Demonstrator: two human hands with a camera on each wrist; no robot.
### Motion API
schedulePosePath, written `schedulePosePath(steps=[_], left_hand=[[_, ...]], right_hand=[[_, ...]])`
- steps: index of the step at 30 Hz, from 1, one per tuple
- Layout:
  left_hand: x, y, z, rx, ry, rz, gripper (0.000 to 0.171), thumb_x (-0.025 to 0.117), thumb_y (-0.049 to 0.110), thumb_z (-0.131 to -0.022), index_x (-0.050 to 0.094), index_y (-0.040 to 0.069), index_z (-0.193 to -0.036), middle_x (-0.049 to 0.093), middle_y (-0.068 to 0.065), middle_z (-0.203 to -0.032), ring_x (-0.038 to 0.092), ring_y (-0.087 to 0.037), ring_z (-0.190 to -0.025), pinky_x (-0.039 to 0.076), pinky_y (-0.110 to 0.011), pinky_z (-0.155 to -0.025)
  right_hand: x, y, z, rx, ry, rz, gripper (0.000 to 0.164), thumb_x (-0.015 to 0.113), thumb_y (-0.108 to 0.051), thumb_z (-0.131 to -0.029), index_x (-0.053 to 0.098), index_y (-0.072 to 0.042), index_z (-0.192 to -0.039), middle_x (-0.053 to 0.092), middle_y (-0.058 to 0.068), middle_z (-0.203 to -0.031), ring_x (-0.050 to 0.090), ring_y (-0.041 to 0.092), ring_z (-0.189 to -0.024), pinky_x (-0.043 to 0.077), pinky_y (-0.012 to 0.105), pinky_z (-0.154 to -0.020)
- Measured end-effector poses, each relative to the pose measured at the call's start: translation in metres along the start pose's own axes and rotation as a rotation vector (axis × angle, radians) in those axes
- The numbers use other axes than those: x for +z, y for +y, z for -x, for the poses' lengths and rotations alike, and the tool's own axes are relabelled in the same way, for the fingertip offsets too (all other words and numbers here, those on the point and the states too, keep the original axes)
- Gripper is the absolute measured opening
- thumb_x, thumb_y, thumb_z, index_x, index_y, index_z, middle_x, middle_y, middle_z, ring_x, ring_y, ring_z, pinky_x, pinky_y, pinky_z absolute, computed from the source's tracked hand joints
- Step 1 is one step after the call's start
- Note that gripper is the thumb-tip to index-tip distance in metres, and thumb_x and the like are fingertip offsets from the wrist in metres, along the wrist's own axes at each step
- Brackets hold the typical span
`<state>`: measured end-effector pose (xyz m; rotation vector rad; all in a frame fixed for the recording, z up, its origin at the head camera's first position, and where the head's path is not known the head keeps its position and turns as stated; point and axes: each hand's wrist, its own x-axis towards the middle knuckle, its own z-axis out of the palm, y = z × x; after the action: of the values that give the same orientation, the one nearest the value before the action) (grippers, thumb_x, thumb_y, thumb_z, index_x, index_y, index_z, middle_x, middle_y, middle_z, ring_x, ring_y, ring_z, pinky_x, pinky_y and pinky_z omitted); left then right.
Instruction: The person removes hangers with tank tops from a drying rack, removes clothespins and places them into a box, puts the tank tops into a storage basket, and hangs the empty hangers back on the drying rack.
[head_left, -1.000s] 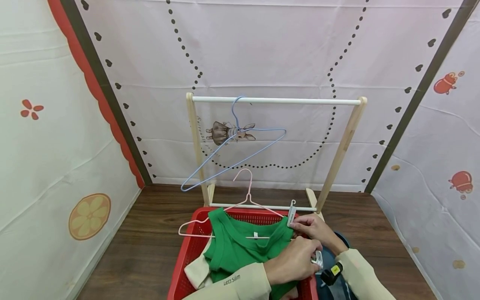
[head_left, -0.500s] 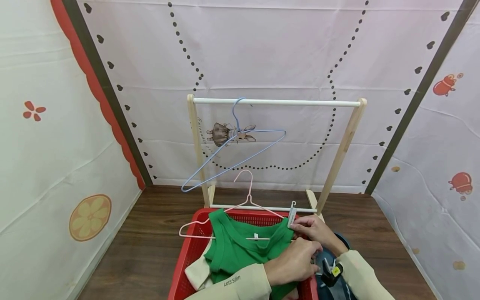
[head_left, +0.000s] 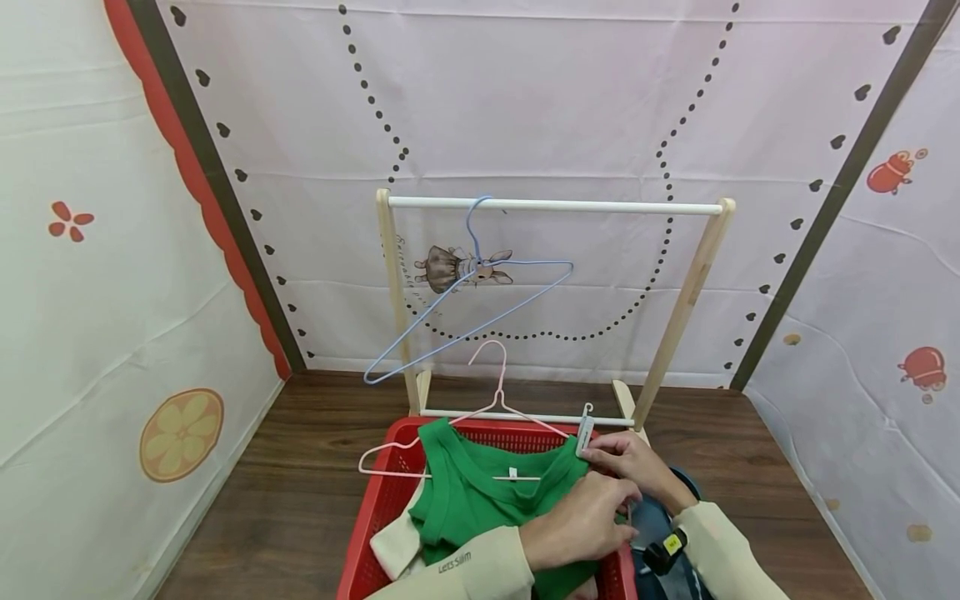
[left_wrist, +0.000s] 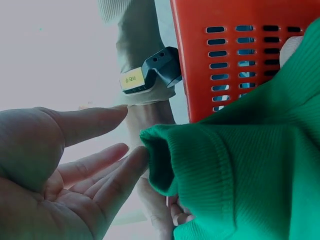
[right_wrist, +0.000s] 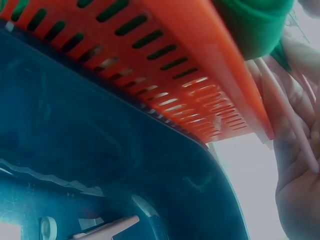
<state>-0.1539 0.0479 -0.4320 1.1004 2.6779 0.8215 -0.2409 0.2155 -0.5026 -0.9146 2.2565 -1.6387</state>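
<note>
A green sleeveless top [head_left: 487,475] lies over the red basket, with a pink clothes hanger [head_left: 501,375] inside it. A white clothespin [head_left: 585,432] stands on its right shoulder. My right hand [head_left: 633,462] is at that shoulder; the right wrist view shows its fingers curled round the pink hanger [right_wrist: 287,107]. My left hand [head_left: 581,521] is beside the armhole below. In the left wrist view, the left hand [left_wrist: 75,175] has its thumb and fingers apart with nothing between them. A fingertip reaches the edge of the green cloth [left_wrist: 200,165].
The red basket [head_left: 367,525] also holds pale cloth [head_left: 397,543]. At its right is a blue basin [right_wrist: 100,130] with a pinkish clip [right_wrist: 112,229] inside. Behind stands a wooden rack with a white rod [head_left: 600,205], a blue hanger [head_left: 480,321] hanging from it.
The clothespin in my left hand a second ago has been let go over the basin. That hand has since shifted slightly left. My right hand stays at the shoulder.
</note>
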Motion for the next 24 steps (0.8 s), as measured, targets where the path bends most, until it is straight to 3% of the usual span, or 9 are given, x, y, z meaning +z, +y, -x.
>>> schedulePosePath(steps=[5, 17, 24], left_hand=[[-0.004, -0.003, 0.004, 0.021, 0.065, -0.028, 0.027, 0.080, 0.023, -0.084, 0.072, 0.016, -0.110, 0.069, 0.011, -0.094, 0.059, 0.006, -0.078, 0.042, -0.008, -0.065], [-0.023, -0.019, 0.018, -0.009, 0.182, -0.039, 0.023, 0.080, 0.021, -0.084, 0.072, 0.013, -0.104, 0.072, 0.002, -0.096, 0.065, -0.007, -0.079, 0.045, -0.014, -0.065], [-0.040, -0.039, 0.029, -0.107, 0.232, -0.056, 0.030, 0.079, 0.024, -0.086, 0.073, 0.015, -0.113, 0.074, 0.000, -0.100, 0.067, -0.010, -0.083, 0.049, -0.021, -0.063]], right_hand=[[0.001, -0.001, 0.000, -0.016, -0.010, -0.015, 0.019, 0.056, -0.007, -0.100, 0.072, 0.003, -0.102, 0.071, -0.007, -0.080, 0.063, 0.003, -0.067, 0.053, 0.025, -0.059], [-0.001, 0.000, 0.000, -0.029, -0.024, 0.004, 0.021, 0.054, -0.008, -0.102, 0.072, 0.001, -0.100, 0.070, -0.007, -0.082, 0.058, 0.001, -0.067, 0.051, 0.024, -0.059], [-0.001, 0.002, 0.000, -0.030, -0.067, -0.115, 0.023, 0.053, -0.007, -0.102, 0.068, 0.010, -0.108, 0.073, -0.004, -0.087, 0.069, 0.006, -0.077, 0.059, 0.029, -0.071]])
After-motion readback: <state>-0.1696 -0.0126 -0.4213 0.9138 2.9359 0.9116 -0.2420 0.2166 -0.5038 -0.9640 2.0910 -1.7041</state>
